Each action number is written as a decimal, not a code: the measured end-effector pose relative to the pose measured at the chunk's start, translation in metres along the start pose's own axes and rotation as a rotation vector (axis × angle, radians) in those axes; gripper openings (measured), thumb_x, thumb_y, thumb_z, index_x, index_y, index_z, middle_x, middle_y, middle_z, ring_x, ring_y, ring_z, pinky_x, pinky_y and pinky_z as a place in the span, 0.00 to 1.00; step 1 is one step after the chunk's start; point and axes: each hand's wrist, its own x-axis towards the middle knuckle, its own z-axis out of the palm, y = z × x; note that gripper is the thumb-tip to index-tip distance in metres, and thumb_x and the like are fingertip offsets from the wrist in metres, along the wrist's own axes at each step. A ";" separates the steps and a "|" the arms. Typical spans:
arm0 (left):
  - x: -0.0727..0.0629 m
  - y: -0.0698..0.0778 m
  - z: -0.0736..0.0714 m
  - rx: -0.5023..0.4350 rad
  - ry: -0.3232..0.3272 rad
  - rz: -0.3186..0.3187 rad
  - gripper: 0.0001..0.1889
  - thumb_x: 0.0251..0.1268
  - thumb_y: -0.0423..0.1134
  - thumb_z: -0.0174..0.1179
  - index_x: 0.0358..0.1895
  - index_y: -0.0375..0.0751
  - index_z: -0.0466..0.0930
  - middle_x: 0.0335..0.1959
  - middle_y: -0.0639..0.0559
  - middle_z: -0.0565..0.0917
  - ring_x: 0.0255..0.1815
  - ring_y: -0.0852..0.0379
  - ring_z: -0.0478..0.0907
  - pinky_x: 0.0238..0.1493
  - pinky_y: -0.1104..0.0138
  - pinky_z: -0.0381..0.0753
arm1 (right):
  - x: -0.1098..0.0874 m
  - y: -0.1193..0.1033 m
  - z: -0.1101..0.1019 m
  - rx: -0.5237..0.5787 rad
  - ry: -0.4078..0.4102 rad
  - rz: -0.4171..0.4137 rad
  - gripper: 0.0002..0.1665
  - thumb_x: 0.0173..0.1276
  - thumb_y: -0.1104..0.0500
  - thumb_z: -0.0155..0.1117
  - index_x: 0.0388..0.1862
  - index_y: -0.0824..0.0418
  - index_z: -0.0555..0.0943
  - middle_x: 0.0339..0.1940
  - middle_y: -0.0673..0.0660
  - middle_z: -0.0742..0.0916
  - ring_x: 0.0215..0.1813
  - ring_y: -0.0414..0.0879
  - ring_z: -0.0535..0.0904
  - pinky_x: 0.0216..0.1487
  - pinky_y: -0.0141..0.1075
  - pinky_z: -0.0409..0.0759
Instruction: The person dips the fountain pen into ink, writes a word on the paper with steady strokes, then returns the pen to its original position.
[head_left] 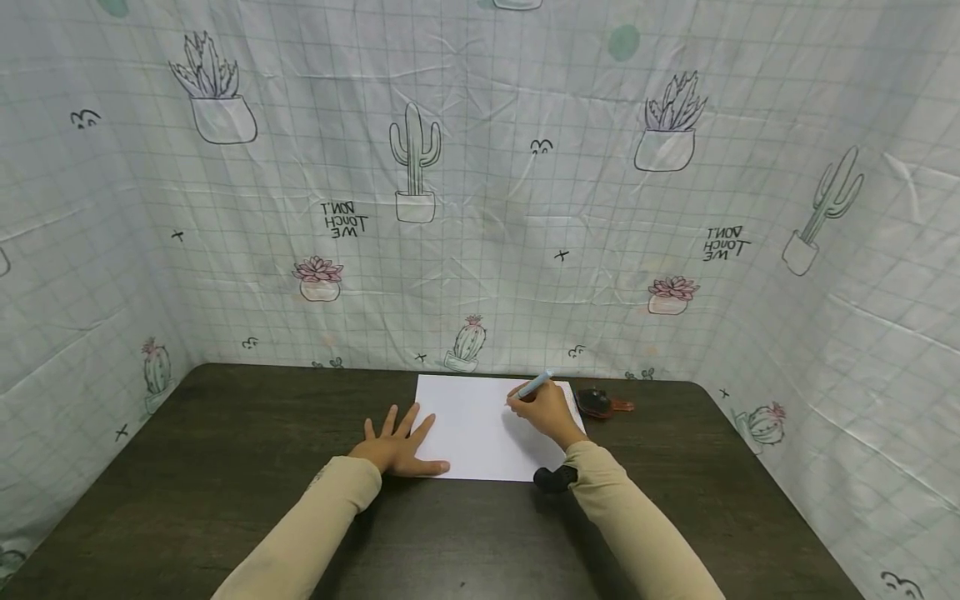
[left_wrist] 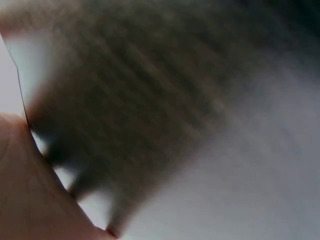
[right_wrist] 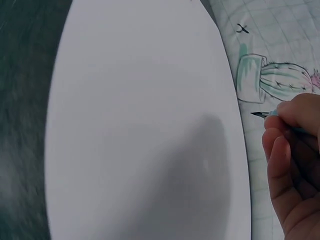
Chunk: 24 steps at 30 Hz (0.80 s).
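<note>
A blank white sheet of paper (head_left: pixel 472 429) lies on the dark table. My left hand (head_left: pixel 397 450) rests with spread, straight fingers at the sheet's left edge, the thumb on its lower left part. In my right hand (head_left: pixel 551 414) a light blue pen (head_left: pixel 535 384) is pinched between thumb and fingers, over the right side of the paper. The right wrist view shows the pen's dark pointed tip (right_wrist: pixel 258 114); whether it touches the paper I cannot tell. The left wrist view is mostly a dark blur, with part of the left hand (left_wrist: pixel 35 185) at its lower left.
Right of the sheet lies a small dark rounded object (head_left: pixel 595 402) with an orange-red part. Dark wooden table (head_left: pixel 262 442) surrounds the paper. A white cloth (head_left: pixel 480 208) printed with cacti stands behind and along both sides. A black wrist device (head_left: pixel 555 479) sits at the right cuff.
</note>
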 end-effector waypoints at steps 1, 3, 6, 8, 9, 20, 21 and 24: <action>0.000 0.000 0.000 0.000 0.005 0.000 0.60 0.56 0.87 0.50 0.87 0.61 0.43 0.89 0.49 0.35 0.87 0.34 0.24 0.76 0.25 0.25 | 0.000 -0.001 0.004 -0.003 -0.005 0.004 0.06 0.70 0.63 0.72 0.38 0.64 0.92 0.29 0.56 0.93 0.29 0.40 0.86 0.29 0.31 0.80; 0.000 0.000 0.000 0.005 0.007 -0.005 0.60 0.56 0.87 0.50 0.87 0.61 0.43 0.89 0.49 0.35 0.87 0.34 0.25 0.76 0.25 0.25 | 0.001 -0.002 0.010 -0.002 -0.012 0.006 0.05 0.70 0.63 0.72 0.38 0.64 0.92 0.29 0.56 0.93 0.29 0.41 0.86 0.29 0.31 0.79; 0.000 0.001 0.000 0.004 0.012 -0.010 0.60 0.56 0.86 0.51 0.87 0.61 0.44 0.89 0.49 0.36 0.88 0.34 0.25 0.76 0.25 0.26 | 0.002 -0.005 0.018 0.004 -0.018 0.009 0.05 0.69 0.64 0.72 0.37 0.64 0.92 0.29 0.56 0.92 0.28 0.41 0.86 0.28 0.31 0.79; -0.001 0.001 0.000 0.004 0.012 -0.013 0.59 0.56 0.86 0.51 0.87 0.61 0.44 0.89 0.49 0.36 0.88 0.34 0.25 0.76 0.25 0.26 | 0.002 -0.007 0.022 0.008 -0.024 0.010 0.04 0.69 0.64 0.72 0.37 0.64 0.92 0.28 0.56 0.92 0.27 0.40 0.86 0.28 0.31 0.78; -0.001 0.001 0.000 0.001 0.011 -0.014 0.59 0.57 0.86 0.51 0.87 0.61 0.44 0.89 0.49 0.36 0.88 0.34 0.25 0.76 0.25 0.26 | 0.002 -0.008 0.023 0.011 -0.027 0.010 0.04 0.68 0.64 0.72 0.36 0.64 0.92 0.28 0.56 0.92 0.27 0.40 0.85 0.28 0.31 0.77; -0.004 0.004 -0.001 0.004 -0.005 -0.019 0.60 0.57 0.86 0.50 0.87 0.61 0.43 0.89 0.50 0.34 0.87 0.35 0.24 0.76 0.26 0.24 | -0.001 -0.012 0.031 -0.046 -0.071 -0.026 0.02 0.67 0.66 0.73 0.35 0.64 0.91 0.26 0.55 0.91 0.25 0.40 0.84 0.27 0.30 0.76; -0.004 0.004 -0.001 0.003 -0.005 -0.020 0.59 0.57 0.86 0.51 0.87 0.61 0.43 0.89 0.50 0.34 0.87 0.35 0.24 0.76 0.26 0.24 | -0.001 -0.012 0.031 -0.050 -0.069 -0.032 0.03 0.67 0.66 0.73 0.34 0.65 0.91 0.26 0.55 0.91 0.25 0.40 0.84 0.27 0.31 0.76; -0.004 0.005 -0.001 0.001 0.006 -0.021 0.59 0.57 0.86 0.51 0.87 0.62 0.44 0.89 0.50 0.35 0.88 0.35 0.25 0.77 0.26 0.25 | -0.001 -0.014 0.031 -0.069 -0.062 -0.053 0.03 0.67 0.65 0.74 0.34 0.65 0.91 0.26 0.55 0.91 0.26 0.40 0.83 0.28 0.31 0.77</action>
